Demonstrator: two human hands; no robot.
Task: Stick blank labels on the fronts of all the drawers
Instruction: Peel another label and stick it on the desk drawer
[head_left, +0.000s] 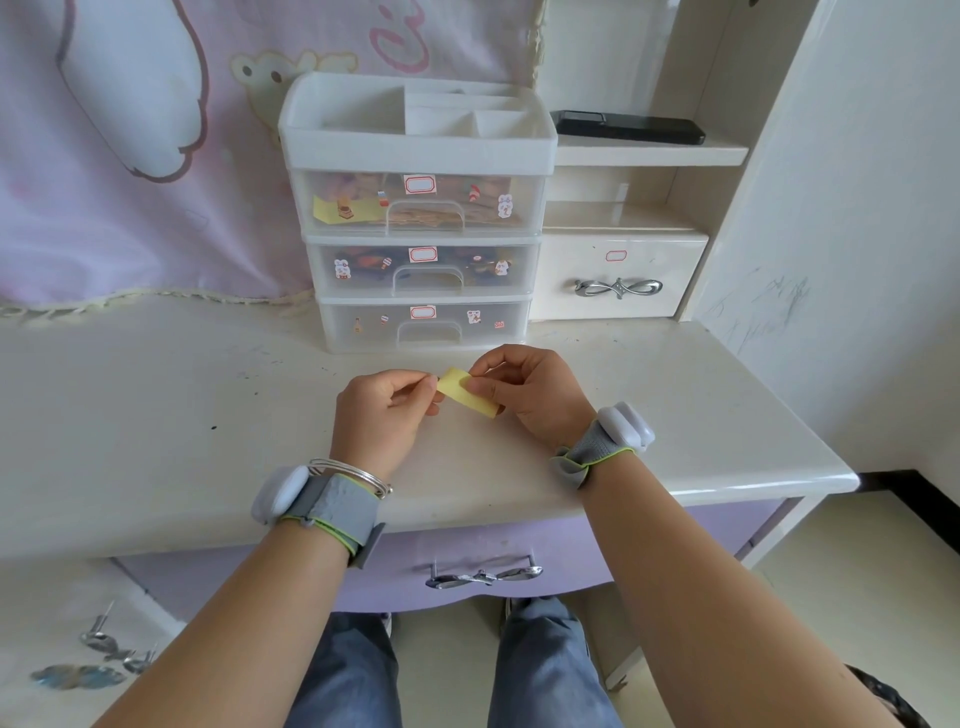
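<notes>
Both hands hold a small yellow backing sheet (464, 397) just above the desk, in front of the plastic drawer unit. My left hand (382, 410) pinches its left end; my right hand (524, 392) grips its right part with thumb on top. The clear three-drawer unit (421, 234) carries a red-bordered blank label on its top drawer (419, 184), middle drawer (423, 254) and bottom drawer (422, 312). The cream drawer (618, 278) to its right bears a small label (616, 255). The purple desk drawer (467, 564) below the desk edge shows no label.
The white desk top (182, 415) spreads left and right of my hands. A dark phone-like device (628, 126) lies on the shelf at right. A pink patterned cloth (130, 156) hangs behind. Another drawer front with metal handles (104, 649) is at lower left.
</notes>
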